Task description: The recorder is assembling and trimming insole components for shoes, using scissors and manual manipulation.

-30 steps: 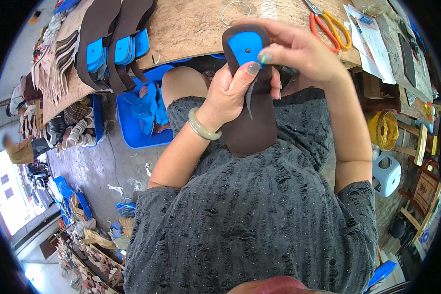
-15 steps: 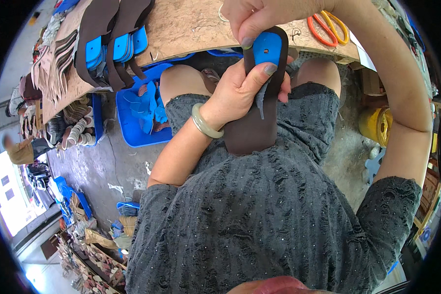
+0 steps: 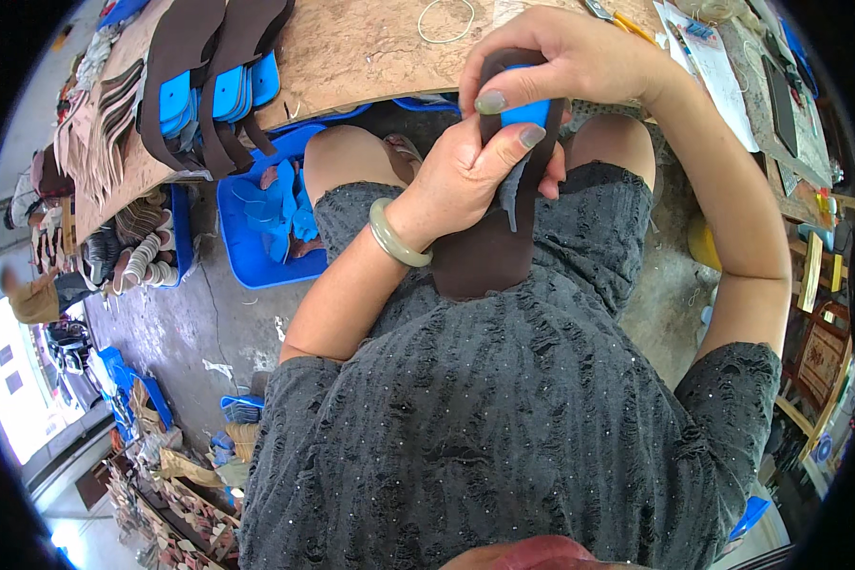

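Note:
A dark brown shoe insole (image 3: pixel 484 258) stretches from my lap toward the table edge. A blue pad (image 3: pixel 526 114) lies on its far end, partly covered by my fingers. My left hand (image 3: pixel 451 185) is closed round the insole's middle, thumb on top beside the pad. A narrow grey strip (image 3: pixel 509 198) hangs from under that thumb. Curled over the far tip is my right hand (image 3: pixel 570 66), its thumb lying across the blue pad and its fingers wrapped round the edge.
More brown insoles (image 3: pixel 173 47) with blue pads are stacked on the wooden table (image 3: pixel 351 57), left of a pale rubber band (image 3: pixel 446 21). A blue bin (image 3: pixel 266 271) of blue scraps stands below. Thin beige pieces (image 3: pixel 95 142) overhang the table's left edge.
My right hand has come down from the insole's upper left edge and wrapped over its far end, its thumb now across the blue pad. The left hand keeps its grip.

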Tool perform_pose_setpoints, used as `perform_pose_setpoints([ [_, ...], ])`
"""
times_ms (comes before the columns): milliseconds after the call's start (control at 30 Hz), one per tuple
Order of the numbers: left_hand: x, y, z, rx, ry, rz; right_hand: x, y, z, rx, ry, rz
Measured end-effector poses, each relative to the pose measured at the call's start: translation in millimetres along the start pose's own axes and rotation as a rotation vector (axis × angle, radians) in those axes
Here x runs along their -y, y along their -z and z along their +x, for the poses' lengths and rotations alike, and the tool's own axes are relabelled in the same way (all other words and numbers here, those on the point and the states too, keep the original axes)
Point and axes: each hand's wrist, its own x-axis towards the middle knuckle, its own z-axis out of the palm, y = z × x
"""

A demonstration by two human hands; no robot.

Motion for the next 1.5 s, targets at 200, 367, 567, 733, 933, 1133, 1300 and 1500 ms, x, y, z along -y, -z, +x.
perform_pose_setpoints([
  [200,2,-3,1,0.026,0.013,0.032,-5,-15,-11,-0.153,0.146,0.072],
  [367,0,-6,4,0.014,-0.017,-0.003,-3,-18,-6,-0.195,0.066,0.181],
  [567,3,2,0,0.046,-0.031,-0.085,-22,-22,-2,-0.216,0.168,0.214],
  [733,3,11,-2,0.004,-0.019,-0.238,-50,-62,-8,-0.507,0.236,0.846],
  [933,-3,17,-6,-0.039,0.042,-0.065,-45,-110,-4,-0.714,-0.013,0.799],
  [1133,-2,19,-7,-0.085,0.084,-0.038,-38,-109,3,-0.678,-0.064,0.771],
  [1300,-1,20,-19,-0.344,0.181,-0.274,-37,-114,15,-0.730,0.080,0.859],
  [1500,10,35,-49,-0.374,-0.217,0.059,-48,-120,20,-0.813,0.118,0.963],
])
